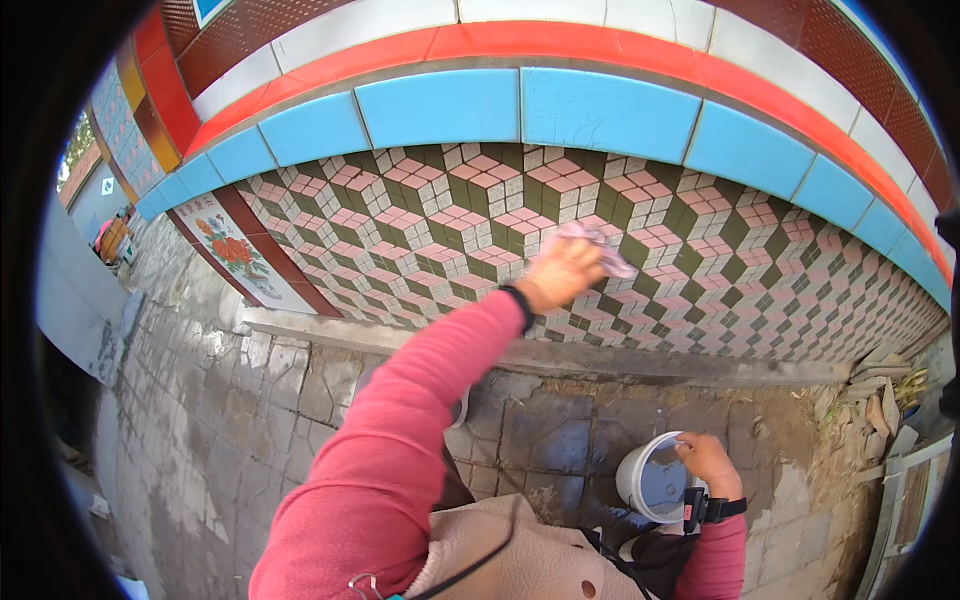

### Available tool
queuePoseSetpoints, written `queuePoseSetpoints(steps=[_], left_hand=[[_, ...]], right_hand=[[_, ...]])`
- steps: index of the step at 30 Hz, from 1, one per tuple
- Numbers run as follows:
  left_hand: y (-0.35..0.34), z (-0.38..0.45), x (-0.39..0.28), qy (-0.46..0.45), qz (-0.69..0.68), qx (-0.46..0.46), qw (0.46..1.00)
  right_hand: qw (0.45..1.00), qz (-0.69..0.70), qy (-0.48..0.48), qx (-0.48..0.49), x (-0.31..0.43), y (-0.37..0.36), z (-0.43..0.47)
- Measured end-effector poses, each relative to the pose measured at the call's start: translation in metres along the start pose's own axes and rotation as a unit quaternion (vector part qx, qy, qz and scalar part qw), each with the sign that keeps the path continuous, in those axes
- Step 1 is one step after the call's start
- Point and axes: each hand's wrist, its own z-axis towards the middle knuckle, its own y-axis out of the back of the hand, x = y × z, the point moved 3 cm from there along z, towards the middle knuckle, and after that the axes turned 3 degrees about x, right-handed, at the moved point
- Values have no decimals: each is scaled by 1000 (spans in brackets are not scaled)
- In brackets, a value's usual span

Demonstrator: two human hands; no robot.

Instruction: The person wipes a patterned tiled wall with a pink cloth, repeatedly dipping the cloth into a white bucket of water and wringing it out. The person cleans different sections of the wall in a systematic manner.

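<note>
My left hand is pressed on a pink cloth against the tiled wall. The hand and cloth are slightly blurred. Cube-like patterns of pink, speckled white and dark green tiles cover this part of the wall. Down on the right, my right hand grips the rim of a white plastic bucket. Greyish water lies inside the bucket, with a few bubbles on its surface.
A blue tile ledge overhangs the patterned wall. Below runs a concrete curb. The stone paving is wet in patches. Broken slabs are piled at the right. A flower-painted tile panel stands at the wall's left end.
</note>
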Motion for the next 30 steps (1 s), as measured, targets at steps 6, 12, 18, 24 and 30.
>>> queuePoseSetpoints(steps=[6, 12, 18, 24, 30], left_hand=[[-6, -129, 92, 269, -5, -103, 958], [-48, -149, 103, 569, -6, 65, 820], [-93, -16, 6, 524, 51, 283, 802], [-156, 127, -130, 485, -849, -166, 128], [-119, 61, -56, 270, -914, -219, 209]], right_hand=[[998, -1, 49, -28, 18, 7, -14], [996, 4, 70, -59, 29, 18, -31], [997, 3, 48, -63, 22, 25, -43], [999, 14, 13, -38, 0, 23, -32], [1000, 13, -3, -20, -10, 19, -17]])
